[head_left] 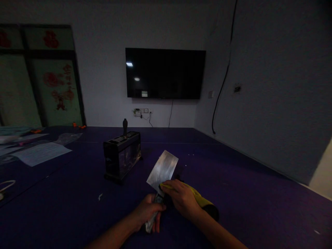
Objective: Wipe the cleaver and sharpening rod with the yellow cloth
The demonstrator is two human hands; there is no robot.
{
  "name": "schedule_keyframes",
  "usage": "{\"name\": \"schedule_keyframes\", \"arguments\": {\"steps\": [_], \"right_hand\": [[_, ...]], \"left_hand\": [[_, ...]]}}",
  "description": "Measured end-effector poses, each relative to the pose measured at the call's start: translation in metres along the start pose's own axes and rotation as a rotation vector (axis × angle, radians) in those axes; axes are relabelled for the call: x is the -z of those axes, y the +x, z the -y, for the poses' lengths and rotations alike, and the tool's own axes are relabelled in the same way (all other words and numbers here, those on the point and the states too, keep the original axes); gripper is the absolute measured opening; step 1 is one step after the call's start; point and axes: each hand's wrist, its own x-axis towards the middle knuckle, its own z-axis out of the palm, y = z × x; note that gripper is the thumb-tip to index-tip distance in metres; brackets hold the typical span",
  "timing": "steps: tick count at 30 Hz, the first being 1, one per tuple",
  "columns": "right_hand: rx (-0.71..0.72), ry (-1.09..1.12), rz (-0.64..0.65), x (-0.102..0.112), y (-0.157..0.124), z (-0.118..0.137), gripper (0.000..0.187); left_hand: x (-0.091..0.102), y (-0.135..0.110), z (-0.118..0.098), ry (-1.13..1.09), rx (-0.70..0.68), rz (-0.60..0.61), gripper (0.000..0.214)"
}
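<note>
A cleaver (164,169) with a broad, streaked metal blade points up and away from me. My left hand (148,211) is wrapped round its handle (151,221), which looks covered in something pale and crinkled. Against the lower blade, close to the handle, my right hand (183,197) presses a yellow cloth (198,196) with a dark underside. Part of the cloth trails to the right, beyond the hand. Beyond the blade, to the left, stands a black knife block (111,160) with clear sides. A dark handle (125,127) sticks up from its top.
Papers (43,153) and clear plastic (67,137) lie on the purple surface (249,186) at the left. A white cable loop (7,185) is at the left edge. A television (166,73) hangs on the far wall, and a black cable (220,93) runs down the right wall.
</note>
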Motion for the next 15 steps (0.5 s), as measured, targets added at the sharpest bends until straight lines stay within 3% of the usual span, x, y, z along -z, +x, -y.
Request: {"name": "schedule_keyframes", "arguments": {"steps": [15], "right_hand": [[-0.020,-0.005,-0.005,0.0013,-0.0016,-0.0045,0.040]], "left_hand": [[-0.0003,-0.0002,0.0023,-0.009,-0.021,0.033,0.032]]}}
